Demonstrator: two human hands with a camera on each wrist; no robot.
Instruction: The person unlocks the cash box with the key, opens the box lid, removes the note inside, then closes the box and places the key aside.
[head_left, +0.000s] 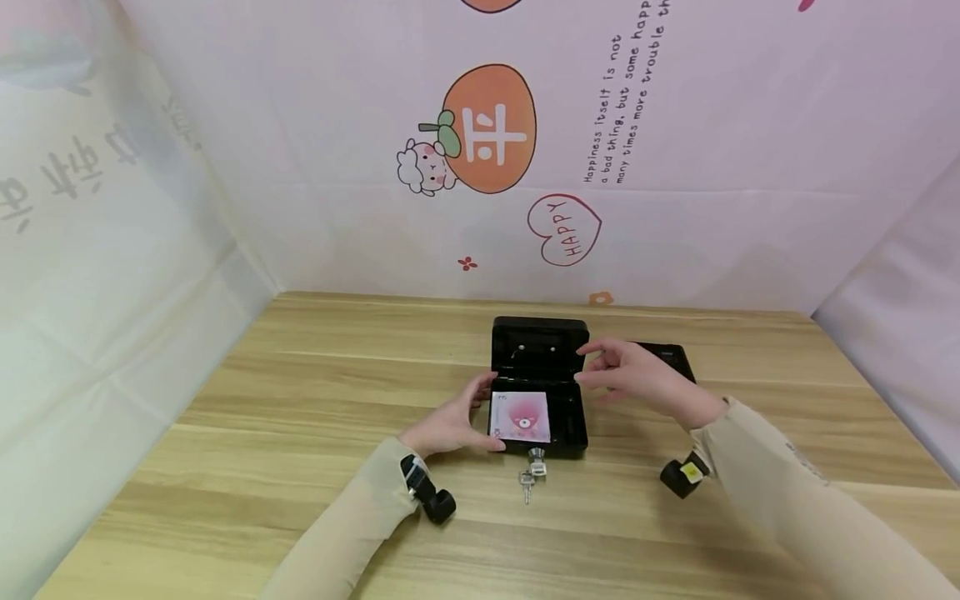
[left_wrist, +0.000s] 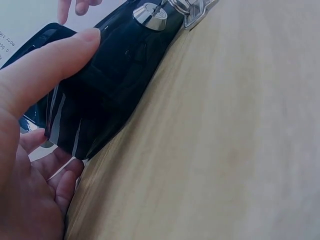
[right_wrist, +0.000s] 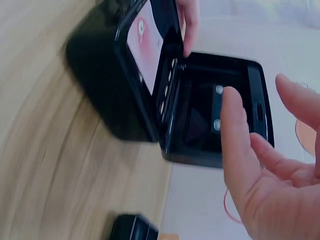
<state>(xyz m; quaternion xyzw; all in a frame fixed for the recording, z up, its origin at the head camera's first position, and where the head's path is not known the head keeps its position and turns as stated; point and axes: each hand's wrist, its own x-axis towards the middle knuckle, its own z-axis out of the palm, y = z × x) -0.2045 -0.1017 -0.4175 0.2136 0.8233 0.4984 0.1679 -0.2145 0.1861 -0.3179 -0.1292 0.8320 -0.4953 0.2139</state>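
A small black cash box (head_left: pixel 576 421) stands on the wooden table with its lid (head_left: pixel 540 333) raised. In its left part lies a pink-and-white square card or booklet (head_left: pixel 519 417) with a cartoon bear's face. Keys (head_left: pixel 527 483) hang from the lock (left_wrist: pixel 150 16) on the front. My left hand (head_left: pixel 453 421) holds the box's left side, thumb at the front corner and fingers around the side. Beside the lid's right edge is my right hand (head_left: pixel 633 375), fingers spread and holding nothing; in the right wrist view a gap shows between thumb and fingers (right_wrist: pixel 235 130).
A black tray-like piece (head_left: pixel 671 357) lies behind my right hand, partly hidden by it. A printed white cloth (head_left: pixel 337 233) hangs at the table's back edge, with more cloth at both sides. The wooden tabletop (head_left: pixel 300 392) extends around the box.
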